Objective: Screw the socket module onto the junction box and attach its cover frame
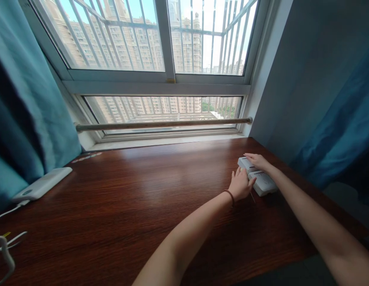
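Observation:
Two small white flat devices [263, 182] lie side by side on the dark wooden ledge [136, 198] at the right, near the blue wall. My left hand [240, 184] rests beside the nearer one, fingers loosely curled and touching its left edge. My right hand [257, 161] lies flat on top of the farther device [244, 162], fingers stretched out. A thin dark band circles my left wrist. A thin pin-like object [252, 196] lies on the wood just below the left hand.
A white power bank [43, 183] with a white cable [5, 212] sits at the left by the teal curtain [26, 103]. More white cable [7, 250] lies at the lower left. A rail [163, 124] crosses the window. Another curtain [345, 131] hangs right.

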The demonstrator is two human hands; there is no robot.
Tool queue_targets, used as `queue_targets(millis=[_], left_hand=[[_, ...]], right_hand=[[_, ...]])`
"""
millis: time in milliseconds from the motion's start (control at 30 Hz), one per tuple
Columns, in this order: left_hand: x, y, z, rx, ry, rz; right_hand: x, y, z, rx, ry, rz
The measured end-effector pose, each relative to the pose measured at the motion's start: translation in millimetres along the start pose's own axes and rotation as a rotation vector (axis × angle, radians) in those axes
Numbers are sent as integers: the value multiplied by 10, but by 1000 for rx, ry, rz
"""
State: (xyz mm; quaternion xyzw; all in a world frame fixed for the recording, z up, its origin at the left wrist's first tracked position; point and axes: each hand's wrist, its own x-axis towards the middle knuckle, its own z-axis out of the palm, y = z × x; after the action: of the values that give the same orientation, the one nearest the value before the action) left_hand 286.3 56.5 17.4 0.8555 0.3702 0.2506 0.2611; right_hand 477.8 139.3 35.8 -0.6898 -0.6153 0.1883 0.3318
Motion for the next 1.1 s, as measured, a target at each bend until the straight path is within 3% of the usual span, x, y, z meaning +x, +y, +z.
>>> queue_targets(millis=[133, 267, 500, 633, 767, 900, 1000, 1100], left_hand=[[49, -184, -121, 14, 5, -29], [220, -303, -201, 37, -12, -5], [392, -357, -98, 71, -91, 33], [412, -357, -33, 72, -103, 18], [337, -329, -155, 69, -86, 1], [-84, -352, -529, 73, -67, 58], [-671, -415, -882, 93, -75, 125], [-1342, -458, -1205, 110, -120, 87]], right_hand=[[205, 37, -20, 49, 29, 150], [235, 190, -41, 168, -74, 277], [221, 311, -8, 290, -149, 362], [240, 246, 7, 263, -110, 365], [162, 138, -64, 188, 39, 315], [-260, 89, -154, 38, 233, 257], [-788, 76, -86, -167, 194, 208], [-1216, 30, 61, -445, 141, 183]])
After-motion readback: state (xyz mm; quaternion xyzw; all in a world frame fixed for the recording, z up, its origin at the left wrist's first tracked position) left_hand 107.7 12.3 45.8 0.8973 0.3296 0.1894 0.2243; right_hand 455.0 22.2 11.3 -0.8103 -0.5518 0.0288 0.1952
